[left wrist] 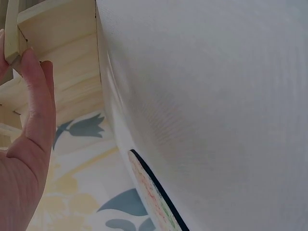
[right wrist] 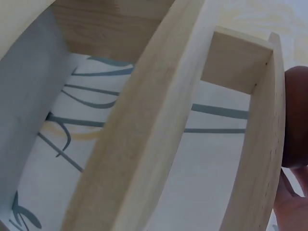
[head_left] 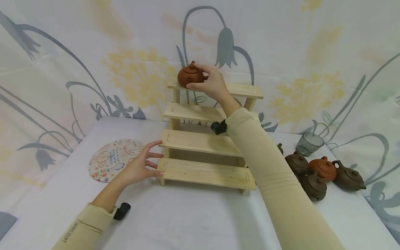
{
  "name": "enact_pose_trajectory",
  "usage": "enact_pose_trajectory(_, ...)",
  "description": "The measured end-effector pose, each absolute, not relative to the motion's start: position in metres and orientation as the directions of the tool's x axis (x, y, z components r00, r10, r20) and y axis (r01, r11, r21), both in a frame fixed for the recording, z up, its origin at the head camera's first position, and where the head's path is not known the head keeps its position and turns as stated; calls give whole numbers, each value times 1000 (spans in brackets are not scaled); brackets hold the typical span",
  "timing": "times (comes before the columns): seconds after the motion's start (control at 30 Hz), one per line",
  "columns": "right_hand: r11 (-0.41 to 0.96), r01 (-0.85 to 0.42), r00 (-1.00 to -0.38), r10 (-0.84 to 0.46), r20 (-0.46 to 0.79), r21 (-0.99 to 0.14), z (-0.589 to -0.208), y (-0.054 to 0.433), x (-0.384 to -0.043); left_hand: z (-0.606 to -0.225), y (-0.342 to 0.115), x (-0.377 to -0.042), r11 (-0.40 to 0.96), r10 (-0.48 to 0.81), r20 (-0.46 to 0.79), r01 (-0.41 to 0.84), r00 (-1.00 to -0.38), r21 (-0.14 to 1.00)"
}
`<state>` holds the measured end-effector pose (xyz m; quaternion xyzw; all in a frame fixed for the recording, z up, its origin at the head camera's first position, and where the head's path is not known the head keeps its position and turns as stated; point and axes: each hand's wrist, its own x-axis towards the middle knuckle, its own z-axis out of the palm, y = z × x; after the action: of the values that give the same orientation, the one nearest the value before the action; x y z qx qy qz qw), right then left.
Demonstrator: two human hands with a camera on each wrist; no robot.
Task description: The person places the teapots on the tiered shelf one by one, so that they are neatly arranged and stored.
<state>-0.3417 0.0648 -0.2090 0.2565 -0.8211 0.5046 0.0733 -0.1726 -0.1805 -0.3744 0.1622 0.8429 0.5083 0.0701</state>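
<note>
A red-brown teapot [head_left: 188, 77] in the right hand [head_left: 213, 82], at the left end of the top step [head_left: 245, 90] of a wooden stand [head_left: 203, 140].
The right hand grasps the pot, thumb low on its body and fingertips up by the lid knob. The left hand [head_left: 139, 167] has its fingers released and spread, touching the left ends of the two lowest steps. Beside it lies a round patterned disc [head_left: 107, 161] (partly hidden by that hand), while a glass [head_left: 307, 145] and a cluster of other teapots [head_left: 323, 169] stand to the right.
</note>
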Motion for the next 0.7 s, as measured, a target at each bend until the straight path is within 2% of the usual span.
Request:
enact_pose_trajectory(0.33,379,-426,-902,-251,352,-821,-208,83,-324,-374,-176,-175,433,345,27,185,-938,882)
enact_pose_trajectory(0.7,245,-516,-853,-235,466,-821,-208,123,-286,-372,-180,-173,454,330,-8,151,-944,878)
